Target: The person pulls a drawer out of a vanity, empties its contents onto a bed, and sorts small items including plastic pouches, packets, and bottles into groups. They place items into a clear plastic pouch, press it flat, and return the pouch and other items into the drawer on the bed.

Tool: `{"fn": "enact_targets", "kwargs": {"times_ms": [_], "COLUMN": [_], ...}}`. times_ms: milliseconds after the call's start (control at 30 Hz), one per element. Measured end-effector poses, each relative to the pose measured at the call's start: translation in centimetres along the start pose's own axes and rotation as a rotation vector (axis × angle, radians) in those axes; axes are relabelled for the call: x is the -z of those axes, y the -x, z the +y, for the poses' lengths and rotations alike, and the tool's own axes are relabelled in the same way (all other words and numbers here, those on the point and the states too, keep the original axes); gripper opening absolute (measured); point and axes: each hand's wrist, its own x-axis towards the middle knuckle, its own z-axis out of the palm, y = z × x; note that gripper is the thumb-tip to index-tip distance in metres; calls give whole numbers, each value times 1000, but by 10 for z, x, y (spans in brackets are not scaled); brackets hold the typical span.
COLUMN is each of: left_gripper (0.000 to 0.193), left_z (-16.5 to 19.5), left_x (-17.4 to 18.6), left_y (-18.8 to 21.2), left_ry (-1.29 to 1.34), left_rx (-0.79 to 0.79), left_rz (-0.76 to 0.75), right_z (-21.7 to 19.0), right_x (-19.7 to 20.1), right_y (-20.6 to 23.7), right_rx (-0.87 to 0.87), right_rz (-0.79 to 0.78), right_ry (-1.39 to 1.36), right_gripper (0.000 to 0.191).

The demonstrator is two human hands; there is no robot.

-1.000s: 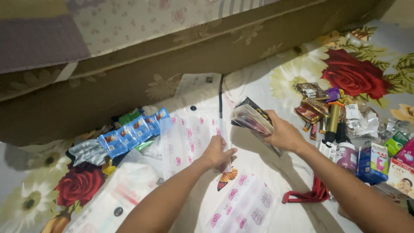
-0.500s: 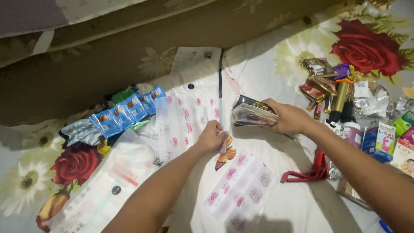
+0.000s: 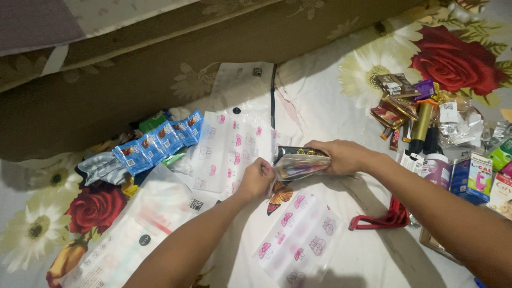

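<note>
My right hand (image 3: 341, 156) grips a bundle of dark and shiny sachets (image 3: 298, 161), held flat just above the floral sheet. My left hand (image 3: 257, 180) is closed on the edge of a clear plastic bag printed with pink butterflies (image 3: 230, 149), right beside the bundle's left end. A second clear bag with pink butterflies (image 3: 298, 240) lies below the hands. Both forearms reach in from the bottom of the view.
A strip of blue sachets (image 3: 160, 137) lies at the left beside white plastic bags (image 3: 138, 224). At the right sit brown sachets (image 3: 392, 101), a gold tube (image 3: 423, 118), small boxes (image 3: 472, 178) and a red strap (image 3: 386, 218). A brown floral mattress edge (image 3: 160, 69) runs along the top.
My right hand has lowered the sachet bundle and turned it flat, bringing it close to my left hand, which closed on the butterfly bag's edge. The view shifted slightly downward.
</note>
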Motion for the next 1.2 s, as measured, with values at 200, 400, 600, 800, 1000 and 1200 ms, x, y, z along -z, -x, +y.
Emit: {"fn": "enact_targets", "kwargs": {"times_ms": [200,400,600,800,1000,1200], "left_gripper": [9,10,10,14,19,10], "left_z": [-11,-12,-11,-13,-13,-13], "left_x": [16,23,24,25,20,17], "left_y": [4,9,19,16,8,3], "left_ry": [170,56,191,218,287,404], "left_rx": [-26,-169,-80,6,182,237], "left_rz": [117,46,-63,-118,-99,29], "right_z": [-1,5,6,-2,-3,9], "right_x": [-4,-5,0,0,-24,-32], "right_y": [1,-7,-9,-11,-27,-28], "right_rx": [-62,2,-194,-188,-221,-261], "right_rz": [-20,-21,-155,-170,-213,-216], "right_ry": [98,-198,-592,-756,-574,-621], "right_gripper": [69,77,78,84,87,91]}}
